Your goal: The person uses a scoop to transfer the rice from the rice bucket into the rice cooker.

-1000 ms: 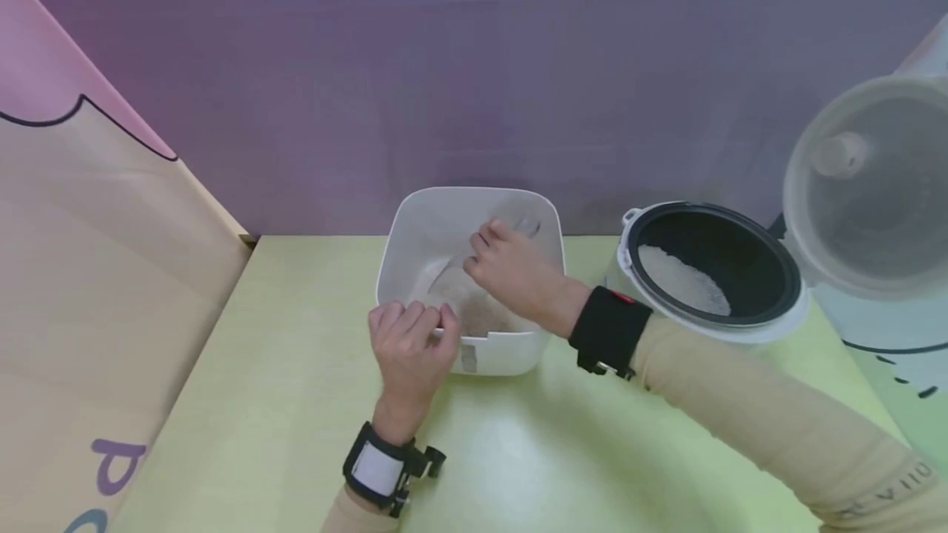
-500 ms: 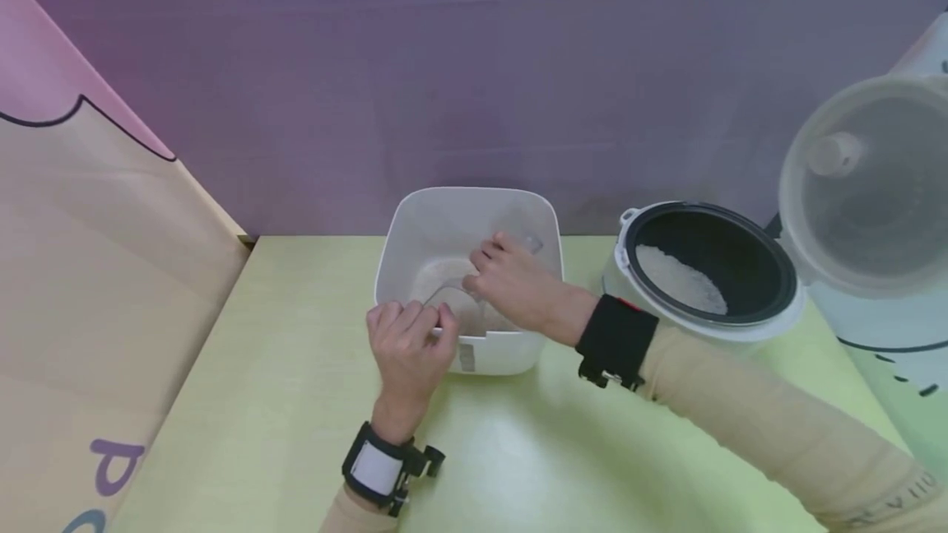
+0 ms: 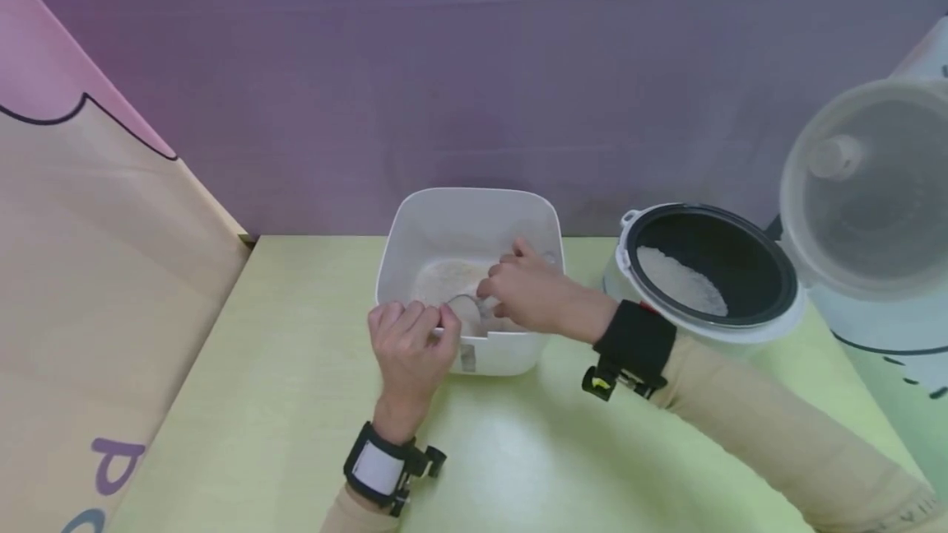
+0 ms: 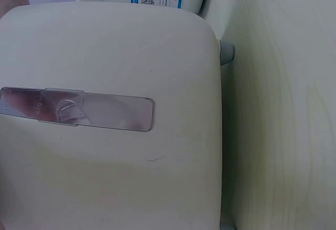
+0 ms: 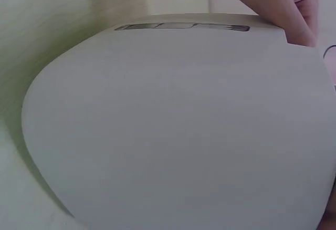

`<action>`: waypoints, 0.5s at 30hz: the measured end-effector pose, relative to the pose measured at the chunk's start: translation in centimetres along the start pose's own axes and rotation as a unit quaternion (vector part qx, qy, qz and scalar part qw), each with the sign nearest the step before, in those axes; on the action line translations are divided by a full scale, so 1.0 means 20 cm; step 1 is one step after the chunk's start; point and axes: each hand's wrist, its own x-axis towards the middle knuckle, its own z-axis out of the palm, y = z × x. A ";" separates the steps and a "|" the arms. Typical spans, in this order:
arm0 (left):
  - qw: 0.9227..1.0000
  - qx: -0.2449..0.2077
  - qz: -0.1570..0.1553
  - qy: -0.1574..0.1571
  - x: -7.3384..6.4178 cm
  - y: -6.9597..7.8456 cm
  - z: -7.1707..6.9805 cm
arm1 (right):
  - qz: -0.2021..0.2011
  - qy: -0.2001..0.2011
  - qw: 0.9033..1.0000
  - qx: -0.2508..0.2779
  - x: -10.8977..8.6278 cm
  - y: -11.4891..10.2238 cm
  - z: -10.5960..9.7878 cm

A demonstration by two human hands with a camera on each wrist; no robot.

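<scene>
A white rice bin [image 3: 474, 224] stands on the table, with pale rice [image 3: 443, 276] at its bottom. My left hand [image 3: 413, 348] grips the front-left of its rim, fingers curled over the edge. Inside the bin, my right hand [image 3: 529, 290] holds a clear scoop [image 3: 467, 312] by its handle, low by the rice near the front wall. Part of the scoop is hidden by the fingers. In the left wrist view the bin's front wall [image 4: 115, 46] shows a clear level window [image 4: 115, 112]. The bin's side wall [image 5: 173, 119] fills the right wrist view.
Right of the bin is a white rice cooker [image 3: 618, 278] with its lid [image 3: 874, 187] raised. Rice [image 3: 680, 280] lies in its dark pot [image 3: 763, 270]. A purple cloth backdrop [image 3: 474, 64] hangs behind the pale green table [image 3: 296, 401].
My right hand has drawn the scoop through the bin toward the front and right, and its wrist has turned. The left hand keeps its grip on the rim.
</scene>
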 end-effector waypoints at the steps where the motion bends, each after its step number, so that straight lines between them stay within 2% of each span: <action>1: 1.000 -0.002 0.001 0.001 0.00 0.00 0.00 | 0.003 -0.001 1.000 0.006 0.00 0.00 0.00; 7: 1.000 0.003 0.003 0.003 0.00 0.01 0.01 | 0.031 -0.001 0.998 0.045 -0.03 0.01 -0.01; 15: 1.000 0.008 -0.006 -0.001 0.00 0.00 0.00 | 0.054 0.004 0.996 0.067 -0.04 0.00 -0.04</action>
